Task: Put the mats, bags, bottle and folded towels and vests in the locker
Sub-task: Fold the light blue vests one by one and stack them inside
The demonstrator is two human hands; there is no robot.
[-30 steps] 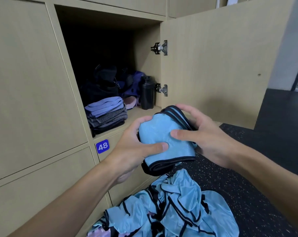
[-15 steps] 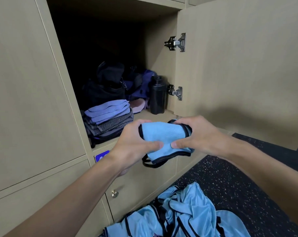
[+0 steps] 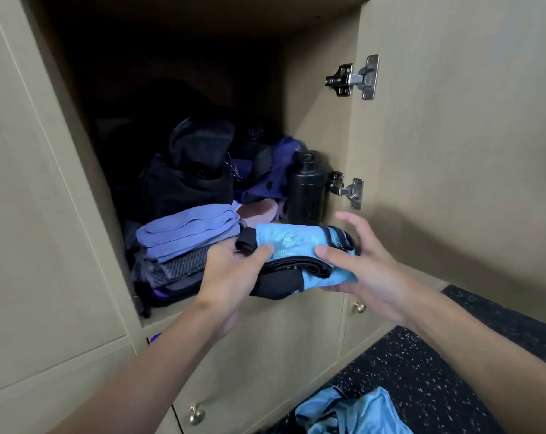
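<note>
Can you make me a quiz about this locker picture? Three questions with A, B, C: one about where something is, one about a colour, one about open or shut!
1. Where does the black bottle stand?
A) on a chair
B) inside the locker, at its right side by the lower hinge
C) on a windowsill

2. What colour is the folded vest that the left hand and right hand hold?
A) red
B) yellow
C) light blue with black trim

3. How is the locker door?
A) swung open
B) shut
C) taken off

Answers:
1 B, it stands upright next to the hinge.
2 C, blue cloth and black edging show between the hands.
3 A, the door stands out to the right and the inside shows.
</note>
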